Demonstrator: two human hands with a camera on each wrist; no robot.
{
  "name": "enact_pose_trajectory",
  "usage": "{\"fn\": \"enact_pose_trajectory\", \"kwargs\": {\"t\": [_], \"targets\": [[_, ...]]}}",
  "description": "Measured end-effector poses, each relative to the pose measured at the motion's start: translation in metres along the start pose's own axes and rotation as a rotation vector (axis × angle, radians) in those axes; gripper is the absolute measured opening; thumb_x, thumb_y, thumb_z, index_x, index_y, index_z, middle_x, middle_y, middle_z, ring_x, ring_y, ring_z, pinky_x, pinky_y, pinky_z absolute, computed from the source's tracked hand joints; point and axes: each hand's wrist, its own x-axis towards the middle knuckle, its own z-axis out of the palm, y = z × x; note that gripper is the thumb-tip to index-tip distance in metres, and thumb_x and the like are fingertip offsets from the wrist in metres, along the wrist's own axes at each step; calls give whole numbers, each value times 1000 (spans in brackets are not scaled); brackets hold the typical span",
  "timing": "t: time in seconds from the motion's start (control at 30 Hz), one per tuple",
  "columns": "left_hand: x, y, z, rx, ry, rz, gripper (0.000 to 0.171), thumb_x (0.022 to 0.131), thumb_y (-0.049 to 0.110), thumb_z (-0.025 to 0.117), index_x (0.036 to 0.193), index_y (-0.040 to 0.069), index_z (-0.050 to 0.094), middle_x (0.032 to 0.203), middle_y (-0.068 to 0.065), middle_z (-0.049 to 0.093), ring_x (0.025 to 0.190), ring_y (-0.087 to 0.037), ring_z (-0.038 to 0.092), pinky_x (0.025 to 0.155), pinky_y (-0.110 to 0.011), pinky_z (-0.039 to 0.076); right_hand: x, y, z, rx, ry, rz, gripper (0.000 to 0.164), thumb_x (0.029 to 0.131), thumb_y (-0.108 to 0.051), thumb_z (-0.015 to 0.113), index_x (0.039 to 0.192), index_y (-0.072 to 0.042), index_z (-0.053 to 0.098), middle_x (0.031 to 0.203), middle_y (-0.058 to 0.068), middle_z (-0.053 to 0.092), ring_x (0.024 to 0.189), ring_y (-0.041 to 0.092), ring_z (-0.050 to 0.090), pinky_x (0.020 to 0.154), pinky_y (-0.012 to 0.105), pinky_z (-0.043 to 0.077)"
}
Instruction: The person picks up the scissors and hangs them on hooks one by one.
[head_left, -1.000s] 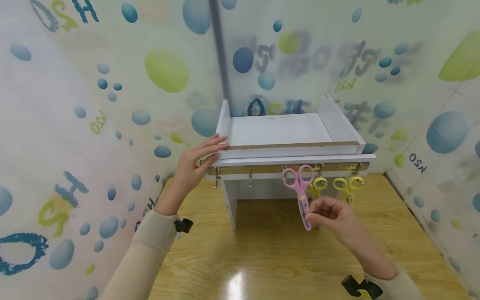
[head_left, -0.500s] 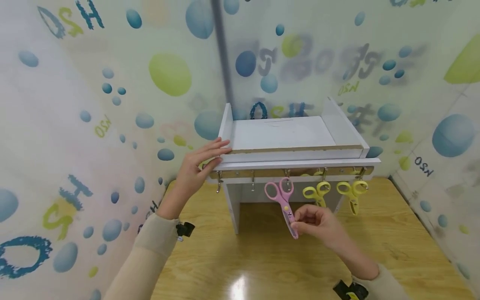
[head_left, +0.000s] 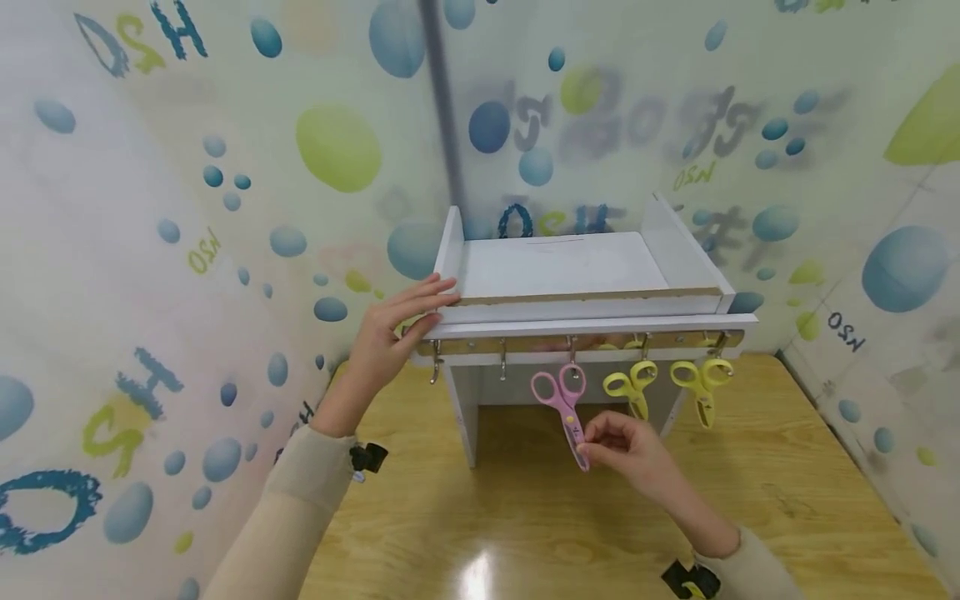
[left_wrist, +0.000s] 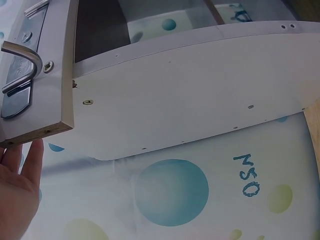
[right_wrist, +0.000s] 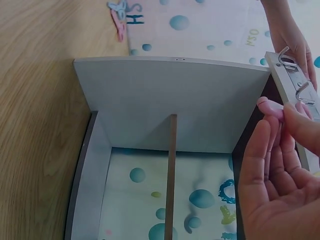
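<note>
My right hand point(head_left: 630, 454) pinches pink scissors point(head_left: 564, 404) near the blade end, between thumb and fingertips. Their finger loops point up, close below a middle metal hook point(head_left: 572, 354); I cannot tell whether a loop is on it. In the right wrist view the tip of the scissors point(right_wrist: 271, 108) shows at my thumb. My left hand point(head_left: 378, 342) rests with straight fingers on the left end of the white shelf unit point(head_left: 600, 310). Two yellow scissors point(head_left: 633, 385) hang from hooks at the right. At the left of the rail, a hook point(head_left: 435, 362) carries nothing.
The shelf unit stands on a wooden table point(head_left: 525, 517) against patterned walls point(head_left: 330, 225). Its top tray point(head_left: 555, 262) has raised sides. Beyond the unit in the right wrist view, blue and pink scissors point(right_wrist: 119, 20) lie on the table.
The right hand has moved left with the pink scissors, from in front of one yellow pair to the middle hook. In the last half second they shift only slightly. The left hand stays at the shelf's end.
</note>
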Motion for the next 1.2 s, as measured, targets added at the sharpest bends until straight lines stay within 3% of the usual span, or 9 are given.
{"fn": "enact_pose_trajectory", "kwargs": {"t": [0.27,0.57,0.73,1.07,1.2], "targets": [[-1,-2,1,-9,1,-4,34,90,-9,65,121,3,71,132,-16,66,137,-32,52,115,-23,40,-4,4,-3,-53,38,-23,10,90,4,67,91,11,60,83,-12,66,71,0,65,62,21,58],[0,-2,1,-24,10,10,34,89,-11,65,121,2,71,132,-18,66,135,-38,53,115,-25,40,-8,-4,-13,-136,15,-55,4,92,4,64,94,7,62,84,8,68,74,0,65,63,22,57],[-1,0,0,-20,8,4,34,89,-10,65,121,2,71,132,-17,66,135,-38,53,115,-25,40,-13,-17,-21,-228,32,-59,5,93,1,65,99,0,64,88,1,69,78,1,65,64,22,55],[-1,0,0,-11,11,18,35,89,-10,66,121,3,71,132,-16,66,134,-37,53,115,-26,40,-13,-81,-64,-458,64,-317,29,86,14,66,105,-8,66,95,-11,67,84,2,66,74,14,54],[-1,0,0,-12,8,11,35,89,-9,65,121,3,71,132,-16,66,135,-35,53,115,-24,40,-7,-106,-87,-652,133,-404,34,80,15,72,103,-10,68,97,-15,68,86,-6,65,77,8,52]]}}
